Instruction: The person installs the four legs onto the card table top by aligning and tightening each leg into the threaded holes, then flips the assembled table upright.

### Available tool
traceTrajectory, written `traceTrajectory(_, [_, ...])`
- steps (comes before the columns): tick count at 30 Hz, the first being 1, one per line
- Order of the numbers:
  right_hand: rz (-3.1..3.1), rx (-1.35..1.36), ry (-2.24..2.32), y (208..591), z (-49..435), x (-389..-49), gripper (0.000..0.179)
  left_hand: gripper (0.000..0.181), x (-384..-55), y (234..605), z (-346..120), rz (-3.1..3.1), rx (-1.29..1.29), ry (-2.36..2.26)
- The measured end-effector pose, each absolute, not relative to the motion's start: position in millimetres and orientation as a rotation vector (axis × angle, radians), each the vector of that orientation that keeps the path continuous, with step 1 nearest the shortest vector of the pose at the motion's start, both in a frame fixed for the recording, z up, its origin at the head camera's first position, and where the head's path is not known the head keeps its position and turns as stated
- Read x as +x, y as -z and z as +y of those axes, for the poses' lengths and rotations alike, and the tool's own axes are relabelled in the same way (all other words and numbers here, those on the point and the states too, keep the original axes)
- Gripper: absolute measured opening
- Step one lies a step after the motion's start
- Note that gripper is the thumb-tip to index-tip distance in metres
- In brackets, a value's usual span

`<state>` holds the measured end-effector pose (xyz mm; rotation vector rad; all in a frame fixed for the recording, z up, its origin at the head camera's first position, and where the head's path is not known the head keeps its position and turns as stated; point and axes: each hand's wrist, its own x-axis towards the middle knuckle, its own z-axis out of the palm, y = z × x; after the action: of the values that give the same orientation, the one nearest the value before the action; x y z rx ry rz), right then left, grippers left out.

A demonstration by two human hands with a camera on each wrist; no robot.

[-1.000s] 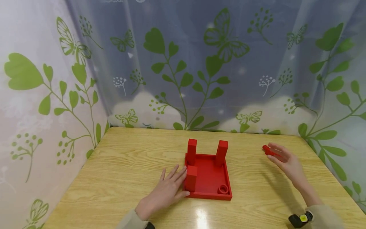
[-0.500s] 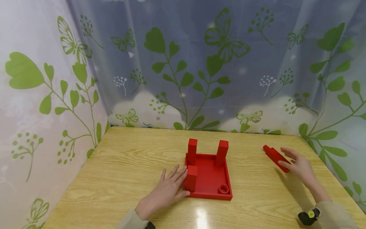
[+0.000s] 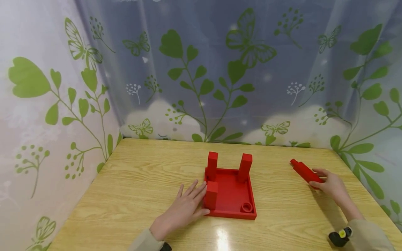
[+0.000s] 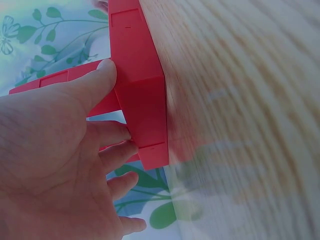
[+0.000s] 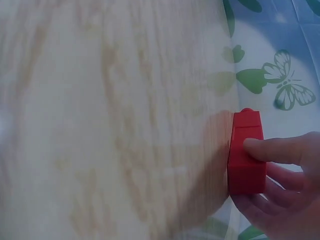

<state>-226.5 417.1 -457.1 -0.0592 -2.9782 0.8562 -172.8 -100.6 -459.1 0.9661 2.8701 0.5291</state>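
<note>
A red upturned toy tabletop [image 3: 230, 191] with a raised rim lies on the table. Three red square legs stand in its corners, among them the near-left leg [image 3: 211, 195]; a round ring socket [image 3: 246, 207] sits at the near-right corner. My left hand [image 3: 180, 211] rests against the tabletop's left side, fingers straight and spread, thumb at the near edge. In the left wrist view its fingertips touch the red edge [image 4: 145, 110]. My right hand [image 3: 334, 186] pinches the near end of a loose red leg [image 3: 305, 172] between thumb and fingers. That leg lies slanted, its narrower stub pointing far left.
The wood-grain table [image 3: 141, 167] reaches back to a patterned curtain [image 3: 201, 87] with green leaves and butterflies. More curtain hangs along the left and right sides. Table surface separates the tabletop from the loose leg.
My right hand has moved right and nearer along the loose leg, from its stub end to its near end, loosening and then pinching it again. My left hand stays at the tabletop.
</note>
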Motion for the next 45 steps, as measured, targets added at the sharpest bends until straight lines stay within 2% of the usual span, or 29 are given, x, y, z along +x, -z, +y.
traceTrajectory(8, [-2.916,-0.165,-0.826,456.7,418.2,-224.5,0.052,0.072,-173.9,461.4,-100.8,2.868,0.969,-0.530])
traceTrajectory(20, [-2.625,-0.223,-0.893,453.1,398.4,-214.2,0.047,0.072,-173.3,460.4,-101.0,2.863,0.961,-0.543])
traceTrajectory(29, [-2.377,-0.124,-1.178,438.8,376.7,-203.7,0.050,0.072,-172.2,460.0,-100.9,2.862,0.966,-0.535])
traceTrajectory(45, [-2.152,0.155,-1.466,410.9,319.0,-179.0,0.043,0.073,-172.3,459.8,-100.5,2.867,0.960,-0.529])
